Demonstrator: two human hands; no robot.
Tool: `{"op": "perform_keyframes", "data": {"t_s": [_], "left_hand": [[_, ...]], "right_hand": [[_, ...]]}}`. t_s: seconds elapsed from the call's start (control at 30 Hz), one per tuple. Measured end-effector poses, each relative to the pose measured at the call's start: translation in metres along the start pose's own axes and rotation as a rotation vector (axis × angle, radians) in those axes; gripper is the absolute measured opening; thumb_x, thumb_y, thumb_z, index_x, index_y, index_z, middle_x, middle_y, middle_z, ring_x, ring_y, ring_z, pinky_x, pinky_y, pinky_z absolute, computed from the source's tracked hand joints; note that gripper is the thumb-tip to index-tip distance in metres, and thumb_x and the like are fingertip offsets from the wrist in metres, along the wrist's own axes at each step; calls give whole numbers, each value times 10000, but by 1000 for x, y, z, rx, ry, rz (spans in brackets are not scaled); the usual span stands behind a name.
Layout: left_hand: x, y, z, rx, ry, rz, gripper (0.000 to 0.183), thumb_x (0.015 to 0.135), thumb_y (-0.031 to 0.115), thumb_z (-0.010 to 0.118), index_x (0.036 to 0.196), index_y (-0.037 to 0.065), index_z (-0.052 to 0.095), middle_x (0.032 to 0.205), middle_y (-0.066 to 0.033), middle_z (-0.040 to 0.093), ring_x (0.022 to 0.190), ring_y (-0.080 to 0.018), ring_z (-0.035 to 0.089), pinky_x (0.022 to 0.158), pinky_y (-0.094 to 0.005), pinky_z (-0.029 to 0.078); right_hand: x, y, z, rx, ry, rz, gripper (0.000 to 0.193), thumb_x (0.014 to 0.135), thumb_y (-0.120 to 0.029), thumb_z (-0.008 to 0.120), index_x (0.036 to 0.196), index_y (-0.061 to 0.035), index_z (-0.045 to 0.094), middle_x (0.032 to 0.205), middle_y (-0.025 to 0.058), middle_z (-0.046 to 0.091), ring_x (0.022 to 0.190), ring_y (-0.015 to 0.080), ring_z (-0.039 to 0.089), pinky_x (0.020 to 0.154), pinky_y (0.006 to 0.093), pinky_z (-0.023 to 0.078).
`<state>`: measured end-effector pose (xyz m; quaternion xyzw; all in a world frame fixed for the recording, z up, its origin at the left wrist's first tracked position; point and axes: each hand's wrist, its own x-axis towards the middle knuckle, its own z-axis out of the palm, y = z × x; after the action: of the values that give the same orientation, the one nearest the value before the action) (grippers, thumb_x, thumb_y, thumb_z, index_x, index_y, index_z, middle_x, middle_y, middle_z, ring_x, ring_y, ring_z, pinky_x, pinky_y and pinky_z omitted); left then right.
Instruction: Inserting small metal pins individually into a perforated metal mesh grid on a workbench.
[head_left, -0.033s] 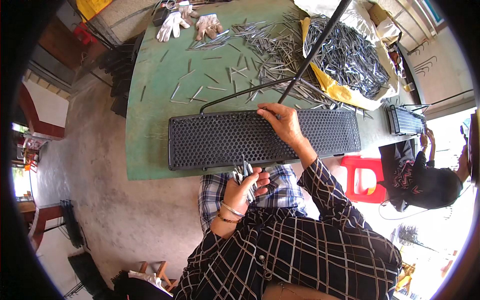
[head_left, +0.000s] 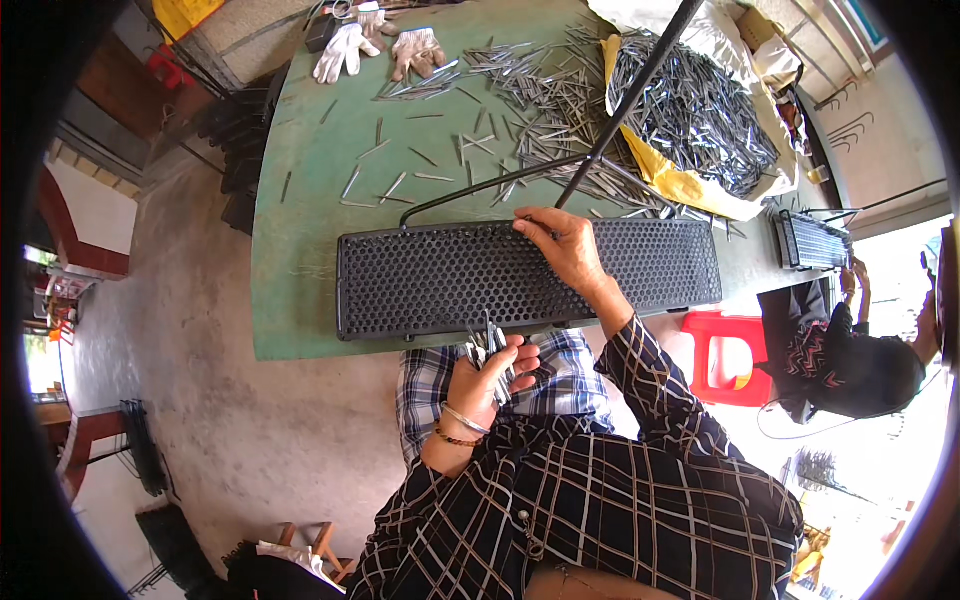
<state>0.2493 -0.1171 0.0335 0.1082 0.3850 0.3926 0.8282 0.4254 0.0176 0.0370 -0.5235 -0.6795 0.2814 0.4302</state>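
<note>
metal pieces [head_left: 478,350] inside left grip [head_left: 474,390]

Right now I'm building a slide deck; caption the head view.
Left hand holding a bunch of thin metal pieces, right hand over the far edge of a black perforated panel.

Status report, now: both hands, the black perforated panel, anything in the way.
Left hand gripping thin metal pieces. Right hand at far edge of black perforated panel, grip unclear. Possible obstruction: black rod slanting over green table.
</note>
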Motion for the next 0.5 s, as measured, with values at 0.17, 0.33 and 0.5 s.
{"op": "perform_keyframes", "data": {"t_s": [0.17, 0.33, 0.5], "left_hand": [[-1, 0, -2, -1, 15, 5, 214, 883, 119, 548, 1070, 16, 551, 1006, -153, 624, 884, -223, 627, 693, -315, 540], [0, -1, -3, 3, 8, 7, 217, 883, 117, 544, 1073, 14, 550, 1003, -151, 625, 885, -219, 627, 695, -314, 538], [-2, 0, -1, -1, -17, 0, 224, 886, 111, 533, 1085, 10, 544, 1004, -151, 624, 888, -217, 624, 704, -319, 537]], "right_hand": [[0, -6, 3, -28, -22, 12, 222, 808, -118, 650, 1003, -14, 633, 869, 105, 656, 766, 160, 638, 670, 268, 504], [1, -4, 3, -39, -28, -8, 221, 818, -109, 630, 1020, -19, 624, 883, 114, 648, 786, 202, 639, 692, 287, 504], [2, -8, 1, -169, -48, -212, 183, 835, -100, 584, 985, -4, 624, 901, 155, 633, 809, 312, 616, 739, 328, 487]]}}
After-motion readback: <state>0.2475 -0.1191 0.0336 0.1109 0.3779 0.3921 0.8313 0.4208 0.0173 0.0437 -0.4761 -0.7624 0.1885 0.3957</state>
